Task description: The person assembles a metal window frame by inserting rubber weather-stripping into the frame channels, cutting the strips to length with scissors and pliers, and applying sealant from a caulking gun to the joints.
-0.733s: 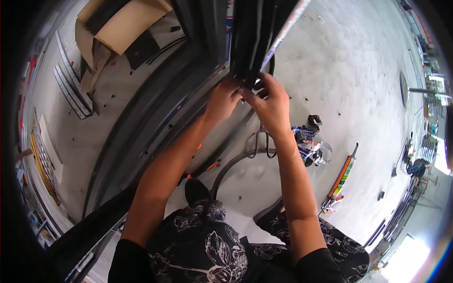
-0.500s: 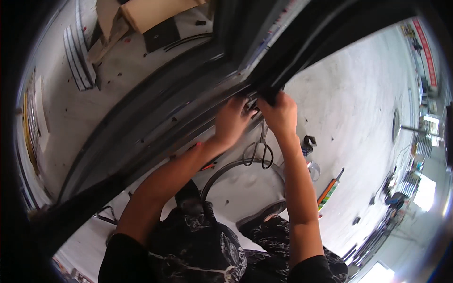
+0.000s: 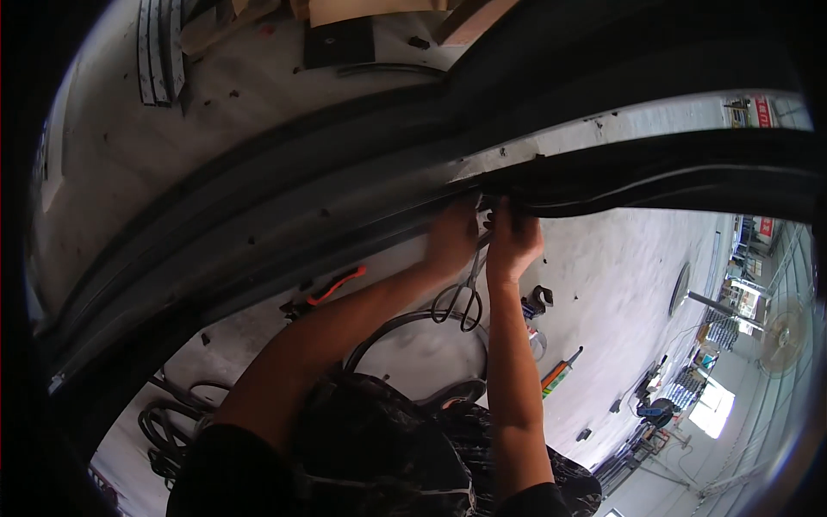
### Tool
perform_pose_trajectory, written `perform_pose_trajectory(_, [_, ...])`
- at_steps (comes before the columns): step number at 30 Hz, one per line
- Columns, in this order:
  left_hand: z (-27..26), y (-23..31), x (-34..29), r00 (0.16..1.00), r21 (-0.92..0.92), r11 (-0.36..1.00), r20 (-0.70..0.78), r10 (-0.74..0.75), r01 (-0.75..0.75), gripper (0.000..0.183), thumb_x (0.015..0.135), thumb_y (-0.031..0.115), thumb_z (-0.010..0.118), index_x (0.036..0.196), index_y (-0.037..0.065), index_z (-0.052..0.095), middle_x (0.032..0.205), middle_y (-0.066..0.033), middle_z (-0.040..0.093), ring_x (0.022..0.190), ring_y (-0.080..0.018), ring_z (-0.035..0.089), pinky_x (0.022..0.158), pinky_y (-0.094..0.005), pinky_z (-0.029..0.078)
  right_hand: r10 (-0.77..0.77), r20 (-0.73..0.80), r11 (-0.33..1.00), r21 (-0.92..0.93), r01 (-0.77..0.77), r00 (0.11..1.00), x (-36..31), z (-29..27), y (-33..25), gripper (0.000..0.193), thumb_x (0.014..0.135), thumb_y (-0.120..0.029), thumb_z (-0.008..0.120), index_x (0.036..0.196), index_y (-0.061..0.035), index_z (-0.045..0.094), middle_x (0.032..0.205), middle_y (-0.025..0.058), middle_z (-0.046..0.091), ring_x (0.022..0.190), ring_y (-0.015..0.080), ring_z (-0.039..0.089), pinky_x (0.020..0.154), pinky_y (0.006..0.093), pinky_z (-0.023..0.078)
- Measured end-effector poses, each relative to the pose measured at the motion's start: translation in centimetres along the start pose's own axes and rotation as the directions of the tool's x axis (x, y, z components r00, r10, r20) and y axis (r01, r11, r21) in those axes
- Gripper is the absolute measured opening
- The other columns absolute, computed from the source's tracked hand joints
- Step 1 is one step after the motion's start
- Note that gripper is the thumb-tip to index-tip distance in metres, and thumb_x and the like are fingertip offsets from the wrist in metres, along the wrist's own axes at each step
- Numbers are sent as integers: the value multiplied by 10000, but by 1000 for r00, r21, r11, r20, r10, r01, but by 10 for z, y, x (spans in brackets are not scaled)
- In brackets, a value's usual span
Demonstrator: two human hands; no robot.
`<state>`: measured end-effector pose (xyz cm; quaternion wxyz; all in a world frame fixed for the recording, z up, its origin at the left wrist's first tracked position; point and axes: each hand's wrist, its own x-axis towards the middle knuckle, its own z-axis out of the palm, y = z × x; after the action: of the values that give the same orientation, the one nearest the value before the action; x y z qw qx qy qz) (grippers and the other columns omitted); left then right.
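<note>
My left hand (image 3: 454, 239) is raised to the lower edge of a long dark curved frame (image 3: 284, 202). Blur and shadow hide its fingers. Right beside it, my right hand (image 3: 515, 250) is closed at the same edge, thumb up, where a black band (image 3: 655, 183) runs off to the right. What it grips is too dark to make out. Just below both hands are scissors (image 3: 458, 308) with dark loop handles, their blades pointing up toward the fingers; whether they touch a hand I cannot tell.
On the floor lie a red-handled tool (image 3: 340, 283), an orange-and-green tube (image 3: 558, 376), a black roll (image 3: 540, 299) and coiled dark hose (image 3: 168, 435). Striped strips (image 3: 161, 52) and cardboard (image 3: 370, 9) lie beyond the frame. A fan (image 3: 782, 336) stands far right.
My view has turned, so the frame and black band now run flatter across it. Both hands stay close together at the edge. Coiled hose has come into view at lower left.
</note>
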<state>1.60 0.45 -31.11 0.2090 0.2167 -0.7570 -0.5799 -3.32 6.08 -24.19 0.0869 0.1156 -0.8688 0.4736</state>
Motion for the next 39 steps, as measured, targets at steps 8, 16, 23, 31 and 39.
perform_pose_trajectory(8, [9, 2, 0, 999, -103, 995, -49, -20, 15, 494, 850, -50, 476, 1339, -2, 519, 1173, -224, 623, 1028, -368, 613, 862, -412, 515, -100, -37, 984, -155, 93, 994, -4, 9, -8, 111, 901, -114, 693, 941, -13, 674, 725, 82, 708, 620, 144, 671, 560, 285, 514])
perform_pose_trajectory(16, [6, 20, 2, 997, -221, 973, -37, -70, 60, 525, 855, -52, 503, 1377, -8, 486, 1281, -224, 557, 1113, -369, 572, 876, -407, 517, -52, -75, 994, -105, 44, 996, -5, 13, 2, 99, 889, -111, 701, 920, -18, 692, 723, 94, 707, 600, 185, 671, 542, 309, 513])
perform_pose_trajectory(23, [12, 13, -5, 992, -243, 962, 21, -121, 122, 555, 834, -30, 487, 1386, -44, 439, 1343, -260, 506, 1218, -420, 501, 997, -454, 461, -108, -90, 968, -235, 85, 990, -3, 15, 8, 122, 866, -116, 728, 917, -12, 691, 742, 111, 709, 593, 199, 667, 532, 308, 505])
perform_pose_trajectory(31, [8, 22, -6, 995, -173, 980, 14, -96, 97, 567, 837, -29, 474, 1398, -80, 407, 1369, -289, 475, 1246, -433, 474, 1043, -467, 423, -154, -37, 972, -183, 145, 987, -5, 5, 4, 129, 897, -63, 688, 968, 42, 665, 769, 109, 730, 628, 150, 688, 556, 261, 535])
perform_pose_trajectory(39, [12, 22, -9, 992, -128, 985, -32, -122, 117, 496, 883, 4, 456, 1369, -88, 426, 1311, -279, 514, 1180, -425, 511, 1001, -463, 438, -83, -19, 989, -129, 80, 996, -4, 8, -2, 123, 890, -39, 685, 985, 36, 669, 804, 112, 735, 640, 147, 684, 556, 266, 530])
